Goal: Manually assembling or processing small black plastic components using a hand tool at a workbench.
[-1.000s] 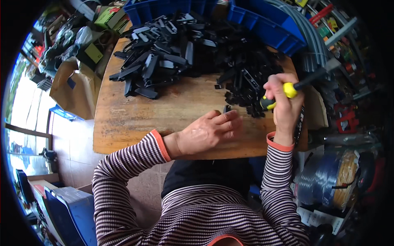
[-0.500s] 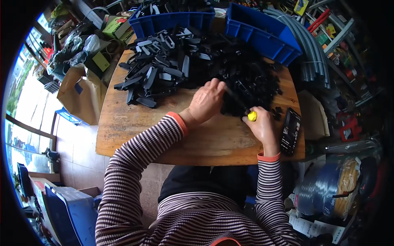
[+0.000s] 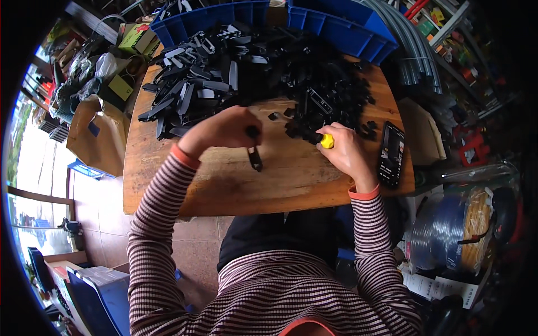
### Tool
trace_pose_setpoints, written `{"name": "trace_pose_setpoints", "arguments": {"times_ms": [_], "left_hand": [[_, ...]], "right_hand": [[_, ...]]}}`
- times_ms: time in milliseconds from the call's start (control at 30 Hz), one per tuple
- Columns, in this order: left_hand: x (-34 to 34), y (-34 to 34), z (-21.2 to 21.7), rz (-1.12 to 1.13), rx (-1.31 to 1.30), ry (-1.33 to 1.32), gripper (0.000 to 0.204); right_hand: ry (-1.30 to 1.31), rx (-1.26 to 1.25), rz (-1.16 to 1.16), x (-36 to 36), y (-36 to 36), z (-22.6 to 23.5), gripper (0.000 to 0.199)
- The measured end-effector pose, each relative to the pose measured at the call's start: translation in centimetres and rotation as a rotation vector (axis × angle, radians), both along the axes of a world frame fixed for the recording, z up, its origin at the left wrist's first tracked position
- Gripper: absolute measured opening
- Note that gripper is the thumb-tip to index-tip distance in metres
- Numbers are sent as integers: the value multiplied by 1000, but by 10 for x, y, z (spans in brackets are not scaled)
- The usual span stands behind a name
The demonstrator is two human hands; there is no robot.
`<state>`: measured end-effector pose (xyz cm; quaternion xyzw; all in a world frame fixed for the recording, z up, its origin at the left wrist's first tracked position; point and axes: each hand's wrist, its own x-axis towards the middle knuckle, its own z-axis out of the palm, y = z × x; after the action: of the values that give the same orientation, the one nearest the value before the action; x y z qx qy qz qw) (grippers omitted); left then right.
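My left hand (image 3: pixel 224 130) is raised over the wooden table (image 3: pixel 224 187) and grips a narrow black plastic part (image 3: pixel 254 152) that hangs down from my fingers. My right hand (image 3: pixel 347 152) holds a screwdriver (image 3: pixel 311 136) with a yellow and black handle, its shaft pointing left toward the black part. A big heap of black plastic parts (image 3: pixel 252 78) covers the far half of the table, just beyond both hands.
Two blue bins (image 3: pixel 330 25) stand at the table's far edge. A dark phone (image 3: pixel 391 153) lies at the right edge near my right hand. Cardboard boxes (image 3: pixel 95 134) and clutter sit left; grey pipes (image 3: pixel 414 61) and a wire coil (image 3: pixel 454 235) right.
My left hand reached into the heap and has come back lifted with a black part in it. My right hand with the screwdriver dropped from upright to lying level near the part.
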<state>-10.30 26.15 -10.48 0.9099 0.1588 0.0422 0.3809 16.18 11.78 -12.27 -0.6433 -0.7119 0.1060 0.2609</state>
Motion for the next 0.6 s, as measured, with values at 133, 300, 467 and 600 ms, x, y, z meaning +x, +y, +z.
{"name": "trace_pose_setpoints", "arguments": {"times_ms": [133, 300, 467, 600], "left_hand": [[5, -19, -19, 106, 289, -206, 29], [-28, -50, -16, 98, 449, -387, 34], [-40, -72, -29, -18, 499, -339, 35], [-29, -82, -47, 29, 770, -261, 37]], "right_hand": [[54, -14, -17, -16, 4, -4, 21], [28, -47, -42, -22, 6, -11, 26], [0, -68, 10, -37, 16, -5, 23], [-67, -63, 32, -51, 19, 0, 20]]}}
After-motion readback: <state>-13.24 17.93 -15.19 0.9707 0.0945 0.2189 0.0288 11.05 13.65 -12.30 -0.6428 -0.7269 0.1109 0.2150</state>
